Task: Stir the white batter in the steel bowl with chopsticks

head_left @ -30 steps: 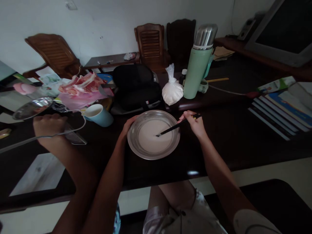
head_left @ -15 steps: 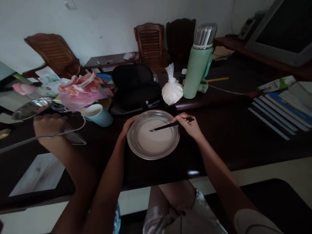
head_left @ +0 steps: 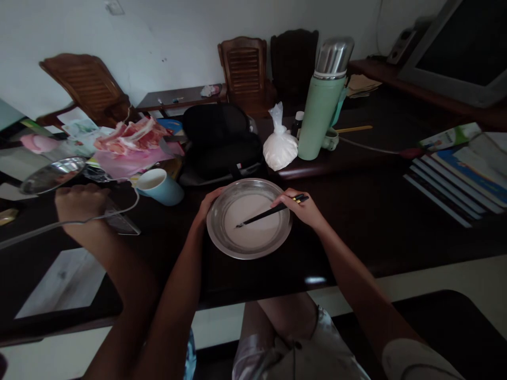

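here's the bowl (head_left: 216, 232), sitting on the counter (head_left: 356, 211) right in front of the person, with a pale, milky liquid (head_left: 249, 235) covering its bottom. the right hand (head_left: 303, 207) has its grip pinching the black chopsticks (head_left: 263, 215), tips down at the liquid, toward the bowl's left side. the left hand (head_left: 208, 203) cups the bowl's left side; how firmly that grip closes, i can't tell, the fingers are partly hidden.

so how far along? mixing looks like the step in hand, and well on, i'd say: the liquid is in, the surface reads smooth, no big lumps on show. whether any sit below, can't be told. left to do, by my judgement: finish blending, then lift the chopsticks clear. beyond the bowl stands the bag (head_left: 280, 152) of white stuff, its neck gathered, beside the flask (head_left: 321, 116).
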Demonstrator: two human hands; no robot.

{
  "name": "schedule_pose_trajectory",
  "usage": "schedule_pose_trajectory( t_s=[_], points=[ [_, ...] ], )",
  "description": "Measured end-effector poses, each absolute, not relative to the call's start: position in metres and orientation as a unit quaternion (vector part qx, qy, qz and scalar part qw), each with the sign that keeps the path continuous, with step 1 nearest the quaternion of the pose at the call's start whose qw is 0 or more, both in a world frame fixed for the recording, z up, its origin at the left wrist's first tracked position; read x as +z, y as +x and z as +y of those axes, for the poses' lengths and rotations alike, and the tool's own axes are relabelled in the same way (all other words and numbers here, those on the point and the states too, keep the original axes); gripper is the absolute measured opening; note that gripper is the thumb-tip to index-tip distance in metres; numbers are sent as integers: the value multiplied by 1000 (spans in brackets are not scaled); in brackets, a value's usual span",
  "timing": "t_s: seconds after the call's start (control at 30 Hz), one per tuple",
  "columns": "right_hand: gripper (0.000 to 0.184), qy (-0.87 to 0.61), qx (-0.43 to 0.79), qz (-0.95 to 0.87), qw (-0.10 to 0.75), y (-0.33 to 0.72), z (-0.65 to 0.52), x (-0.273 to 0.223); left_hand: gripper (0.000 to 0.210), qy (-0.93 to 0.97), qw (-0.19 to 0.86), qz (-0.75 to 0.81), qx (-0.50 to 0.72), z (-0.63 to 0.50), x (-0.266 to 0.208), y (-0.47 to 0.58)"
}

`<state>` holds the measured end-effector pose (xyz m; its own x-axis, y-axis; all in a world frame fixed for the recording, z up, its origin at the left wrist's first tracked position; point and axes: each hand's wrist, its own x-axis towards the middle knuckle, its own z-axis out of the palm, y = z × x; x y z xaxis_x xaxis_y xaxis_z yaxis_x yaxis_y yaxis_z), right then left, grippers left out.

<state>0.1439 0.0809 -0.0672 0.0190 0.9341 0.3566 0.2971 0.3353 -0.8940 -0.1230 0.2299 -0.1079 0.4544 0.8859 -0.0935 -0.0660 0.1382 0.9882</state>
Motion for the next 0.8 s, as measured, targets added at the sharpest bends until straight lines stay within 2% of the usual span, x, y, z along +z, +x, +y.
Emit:
schedule_pose_trajectory(
  t_s=[0.17, 0.3, 0.5, 0.67, 0.8],
  points=[
    [35, -524, 249, -591, 560, 154, 83, -68, 44, 556, 648, 370, 366, 231, -110, -123],
    [40, -529, 294, -509, 612, 162, 83, -66, 45, 545, 658, 373, 361, 235, -114, -125],
    [41, -496, 369, -553, 559, 151, 81, -65, 45, 561, 640, 383, 359, 233, -112, -124],
    [39, -485, 299, -637, 519, 143, 82, -67, 46, 530, 664, 383, 363, 226, -105, -122],
    [34, -514, 240, -620, 542, 151, 83, -68, 47, 540, 651, 392, 361, 228, -105, -123]
  ],
)
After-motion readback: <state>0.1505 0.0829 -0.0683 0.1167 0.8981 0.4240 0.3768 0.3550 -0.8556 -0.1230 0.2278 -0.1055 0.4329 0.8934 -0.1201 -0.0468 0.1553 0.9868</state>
